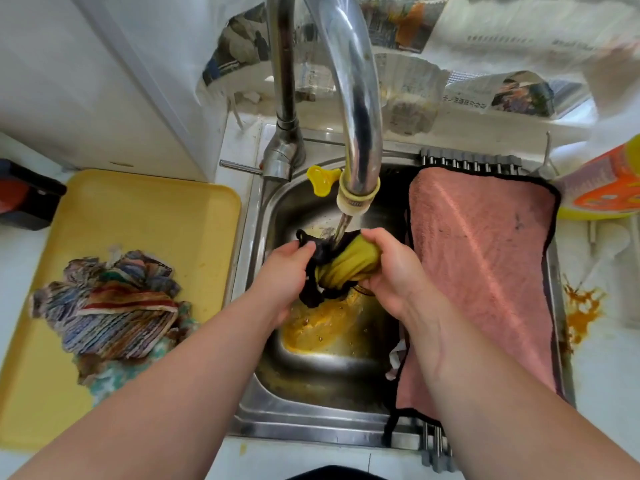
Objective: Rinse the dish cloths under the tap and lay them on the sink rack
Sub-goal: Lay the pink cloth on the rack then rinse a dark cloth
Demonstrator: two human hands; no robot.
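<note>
Yellow cloth (349, 263), black-edged, bunched under the running tap (360, 126) over the sink (304, 420); left hand (284, 271) and right hand (391, 271) reach forward, fingers clamped on it. Pink cloth (481, 271) spread on the sink rack (471, 160). Yellow tray (138, 209): crumpled striped cloths (114, 306)

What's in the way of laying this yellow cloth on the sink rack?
A pink cloth already lies spread over the sink rack, covering nearly all of it; only rod ends show. Between the rack and the yellow cloth, gripped by the left hand and right hand under the tap, nothing visible stands.
</note>
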